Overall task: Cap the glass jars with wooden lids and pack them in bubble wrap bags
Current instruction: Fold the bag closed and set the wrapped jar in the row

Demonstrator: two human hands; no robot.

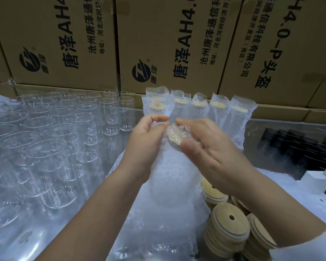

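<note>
A capped glass jar sits inside a bubble wrap bag [167,176] held upright over the table; its wooden lid [174,135] shows through the bag's mouth. My left hand [145,142] pinches the bag's top edge on the left. On the right, my right hand [205,147] grips the bag's top, thumb near the lid. Several packed jars in bubble wrap [198,108] stand in a row behind. Rows of uncapped glass jars [68,129] fill the left side. Stacks of wooden lids [228,227] with a centre hole lie at lower right.
Flat bubble wrap bags [154,234] lie under the held jar. Brown cardboard boxes [169,44] form a wall at the back. A tray of dark objects [297,146] and a white box [316,179] stand at the right.
</note>
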